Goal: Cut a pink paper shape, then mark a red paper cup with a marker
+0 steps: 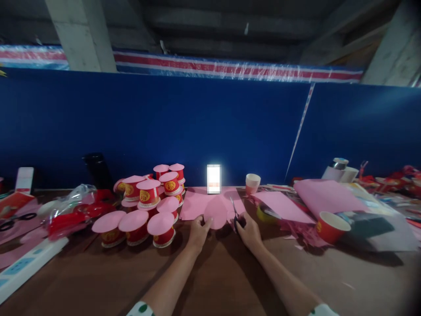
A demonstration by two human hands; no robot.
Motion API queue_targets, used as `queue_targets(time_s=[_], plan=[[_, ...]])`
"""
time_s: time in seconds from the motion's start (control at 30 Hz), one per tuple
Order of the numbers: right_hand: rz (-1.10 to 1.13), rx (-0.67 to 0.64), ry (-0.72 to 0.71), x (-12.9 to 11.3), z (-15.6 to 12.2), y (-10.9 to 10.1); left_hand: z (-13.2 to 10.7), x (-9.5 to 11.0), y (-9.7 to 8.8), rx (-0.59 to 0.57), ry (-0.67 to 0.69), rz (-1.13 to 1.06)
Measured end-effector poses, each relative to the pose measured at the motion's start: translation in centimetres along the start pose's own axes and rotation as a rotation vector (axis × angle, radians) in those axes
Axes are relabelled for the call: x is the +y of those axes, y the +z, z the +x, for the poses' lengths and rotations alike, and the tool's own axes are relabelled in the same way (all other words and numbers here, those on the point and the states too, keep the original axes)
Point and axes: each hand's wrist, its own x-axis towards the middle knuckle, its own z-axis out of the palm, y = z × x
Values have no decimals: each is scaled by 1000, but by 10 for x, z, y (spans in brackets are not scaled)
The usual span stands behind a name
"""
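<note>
My left hand (199,231) pinches the lower left edge of a round pink paper disc (215,213), held above the table in front of me. In my right hand (249,233) is a pair of scissors (233,206) with black handles, its blades pointing up and away. The blades are to the right of the disc and apart from it. Behind the disc lie pink paper sheets (194,204). To the left of my left hand stand several red paper cups (163,238) topped with pink paper discs, some of them stacked.
A white power strip (31,267) lies at the left, near red plastic wrapping (70,219) and a black bottle (97,171). A lit phone (214,179) stands upright at the back. On the right are a red cup (332,228), pink paper scraps (304,234) and a pale cup (252,183).
</note>
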Motion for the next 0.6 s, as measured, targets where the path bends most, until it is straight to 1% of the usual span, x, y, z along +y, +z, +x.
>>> queue_targets(time_s=[0.17, 0.33, 0.5, 0.6], plan=[[26, 15, 2, 0, 1, 1, 3, 3, 2, -2, -28, -37], [55, 9, 20, 1, 1, 2, 9, 2, 4, -12, -98, -55], [91, 11, 35, 2, 4, 2, 14, 0, 5, 26, -124, -94], [162, 24, 62, 1, 6, 3, 13, 1, 4, 50, -133, -153]])
